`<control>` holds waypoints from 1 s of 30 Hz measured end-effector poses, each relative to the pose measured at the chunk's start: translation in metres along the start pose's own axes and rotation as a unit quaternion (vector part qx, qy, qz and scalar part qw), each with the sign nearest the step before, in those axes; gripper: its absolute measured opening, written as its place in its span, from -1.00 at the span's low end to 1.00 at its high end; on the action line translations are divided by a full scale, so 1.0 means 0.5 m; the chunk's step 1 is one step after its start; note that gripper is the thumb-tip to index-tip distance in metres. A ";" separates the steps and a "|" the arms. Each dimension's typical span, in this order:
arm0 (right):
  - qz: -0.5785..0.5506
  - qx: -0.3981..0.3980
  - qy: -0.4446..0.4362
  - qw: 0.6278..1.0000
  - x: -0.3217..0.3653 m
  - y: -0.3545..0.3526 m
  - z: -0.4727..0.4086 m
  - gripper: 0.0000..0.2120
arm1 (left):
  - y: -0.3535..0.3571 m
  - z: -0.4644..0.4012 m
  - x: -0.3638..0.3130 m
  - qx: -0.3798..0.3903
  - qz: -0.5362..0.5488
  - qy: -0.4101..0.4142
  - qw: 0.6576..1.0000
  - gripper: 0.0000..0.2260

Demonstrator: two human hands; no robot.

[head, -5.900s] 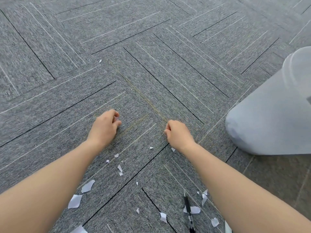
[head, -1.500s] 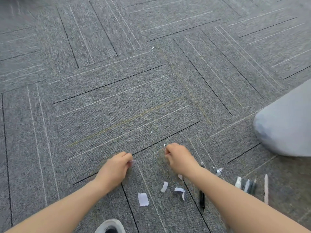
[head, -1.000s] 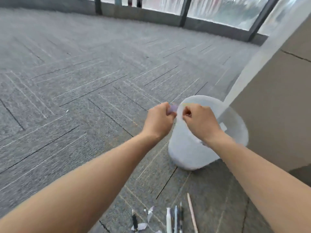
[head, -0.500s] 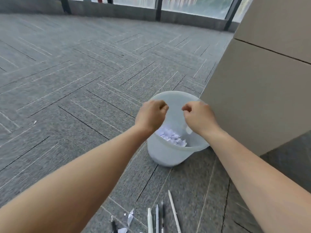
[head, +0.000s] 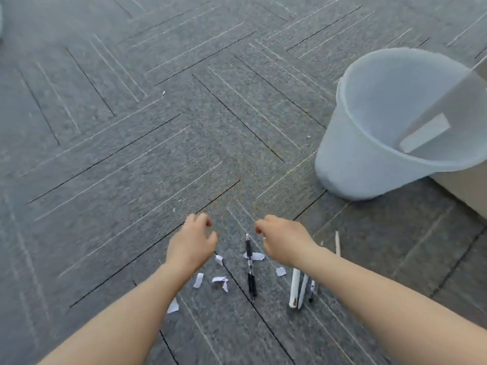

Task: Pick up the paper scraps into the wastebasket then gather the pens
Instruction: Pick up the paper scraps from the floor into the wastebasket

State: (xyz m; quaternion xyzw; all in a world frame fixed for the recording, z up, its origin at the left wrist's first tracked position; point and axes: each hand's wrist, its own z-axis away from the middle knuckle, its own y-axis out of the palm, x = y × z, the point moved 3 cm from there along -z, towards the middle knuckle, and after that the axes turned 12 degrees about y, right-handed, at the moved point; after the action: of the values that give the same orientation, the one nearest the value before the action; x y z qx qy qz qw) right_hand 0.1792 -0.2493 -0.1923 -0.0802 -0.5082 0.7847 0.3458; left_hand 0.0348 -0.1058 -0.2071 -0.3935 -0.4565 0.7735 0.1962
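Several small white paper scraps (head: 220, 280) lie on the grey carpet just below my hands. A black pen (head: 249, 267) lies lengthwise between my hands, with a scrap (head: 257, 256) against it. A cluster of white and dark pens (head: 300, 289) lies partly under my right forearm, and a thin pale stick-like pen (head: 337, 243) lies to its right. My left hand (head: 192, 245) hovers over the carpet with curled, parted fingers and holds nothing. My right hand (head: 283, 242) is also loosely curled and empty. The translucent white wastebasket (head: 350, 159) stands at the right.
A beige cabinet or wall panel (head: 463, 185) rises right behind the wastebasket at the right edge. A tiny scrap (head: 163, 93) lies far off on the carpet at upper centre. Grey carpet tiles cover the whole floor.
Both hands have left the wastebasket's rim, where they let scraps fall, and have come back down over the scraps and pens. My view has tipped down to the floor.
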 end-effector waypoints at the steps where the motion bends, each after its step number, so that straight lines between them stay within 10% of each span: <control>1: 0.013 0.014 0.014 1.000 -0.009 0.037 -0.002 -0.68 | 0.025 0.041 0.035 0.013 -0.017 -0.046 0.999 -0.76; 10: -0.040 -0.005 0.087 0.995 -0.057 0.130 -0.036 -0.75 | 0.132 0.217 0.120 -0.044 -0.036 -0.271 0.961 -0.32; 20: -0.067 0.017 0.077 0.995 -0.045 0.142 -0.049 -0.96 | 0.163 0.246 0.124 -0.162 0.064 -0.249 0.953 -0.71; 30: -0.181 -0.014 0.111 0.977 -0.088 0.135 -0.018 -0.75 | 0.161 0.213 0.101 -0.200 0.130 -0.189 0.952 -0.72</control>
State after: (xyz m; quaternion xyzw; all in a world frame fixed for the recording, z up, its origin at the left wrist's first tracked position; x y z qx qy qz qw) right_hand 0.1853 -0.2866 -0.2640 -0.0784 -0.4833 0.6880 0.5357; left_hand -0.0758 -0.1720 -0.2692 -0.3271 -0.5754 0.7454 -0.0792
